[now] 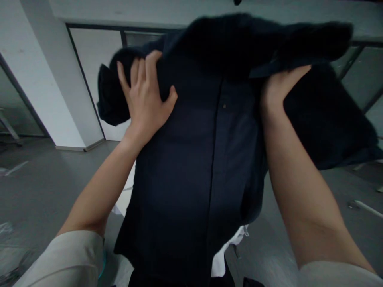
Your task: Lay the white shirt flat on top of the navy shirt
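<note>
holding a dark navy shirt (191, 159) up in front of the camera, the person has both bare arms raised, with pale sleeves showing at the bottom corners at about 7 and 5 o'clock. the left hand (145, 93) sits at about 10 o'clock from the middle of the view, palm flat against the cloth near one shoulder of the shirt, its fingers (134, 73) slightly spread and pointing up, the thumb hooked out to the right and pressing into the fabric. the right hand (277, 89) is at about 2 o'clock, gripping the other shoulder from underneath; its fingers are buried in the folds, so whether they are spread or pinched together cannot be told. the shirt hangs straight down between the two arms, filling the middle of the view from 12 to 6 o'clock, its buttoned front seam running vertically just right of centre with a small button (224, 106) showing on it. one sleeve bunches at 10 o'clock beyond the left hand, and more dark cloth drapes out past the right hand toward 3 o'clock, blurred. a bit of white fabric (230, 247) peeks out below the shirt's hem at about 6 o'clock. behind it all lie a grey floor (38, 187), a white pillar (50, 79) at 9 to 10 o'clock, and framed glass panels (95, 52) along the back wall.
</note>
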The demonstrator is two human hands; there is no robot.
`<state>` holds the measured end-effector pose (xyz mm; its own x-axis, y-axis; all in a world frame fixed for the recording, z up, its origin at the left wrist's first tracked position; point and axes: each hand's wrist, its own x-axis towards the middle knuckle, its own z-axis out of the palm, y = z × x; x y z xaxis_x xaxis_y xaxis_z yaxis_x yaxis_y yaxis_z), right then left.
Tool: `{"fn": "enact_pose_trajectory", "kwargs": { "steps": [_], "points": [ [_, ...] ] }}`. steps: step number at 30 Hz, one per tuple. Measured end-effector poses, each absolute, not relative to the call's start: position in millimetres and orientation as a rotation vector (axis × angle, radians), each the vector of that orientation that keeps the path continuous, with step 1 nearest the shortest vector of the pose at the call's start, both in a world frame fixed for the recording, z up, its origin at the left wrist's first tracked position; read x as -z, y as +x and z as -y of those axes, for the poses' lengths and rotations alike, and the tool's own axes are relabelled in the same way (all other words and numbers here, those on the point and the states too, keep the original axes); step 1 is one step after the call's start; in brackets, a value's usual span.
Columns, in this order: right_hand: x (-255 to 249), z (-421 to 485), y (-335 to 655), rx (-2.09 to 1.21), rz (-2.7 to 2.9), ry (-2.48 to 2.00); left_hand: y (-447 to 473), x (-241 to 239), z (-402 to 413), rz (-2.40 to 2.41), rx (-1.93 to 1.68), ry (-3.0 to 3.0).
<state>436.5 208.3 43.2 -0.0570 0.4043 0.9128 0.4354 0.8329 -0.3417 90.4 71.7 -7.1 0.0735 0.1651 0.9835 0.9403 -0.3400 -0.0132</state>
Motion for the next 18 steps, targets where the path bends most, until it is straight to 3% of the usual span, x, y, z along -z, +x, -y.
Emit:
{"fn": "enact_pose_trajectory", "kwargs": {
  "steps": [4,6,9,11,14,18],
  "points": [
    [23,-251,415,0.152,1.296,-1.078,78,83,-129,1.405,1.249,-1.835],
    [84,-266,395,0.049,1.446,-1.529,71,134,-157,1.681,0.974,-1.951],
    [183,-278,370,-0.138,1.549,-1.757,64,212,-189,2.059,0.408,-2.132],
    [239,-283,362,-0.229,1.609,-1.873,60,254,-204,2.126,0.230,-2.222],
    [293,-294,359,-0.275,1.643,-2.008,55,289,-223,2.131,0.134,-2.263],
    [311,-316,360,-0.118,1.641,-2.093,56,290,-254,2.098,0.197,-2.218]
  ]
}}
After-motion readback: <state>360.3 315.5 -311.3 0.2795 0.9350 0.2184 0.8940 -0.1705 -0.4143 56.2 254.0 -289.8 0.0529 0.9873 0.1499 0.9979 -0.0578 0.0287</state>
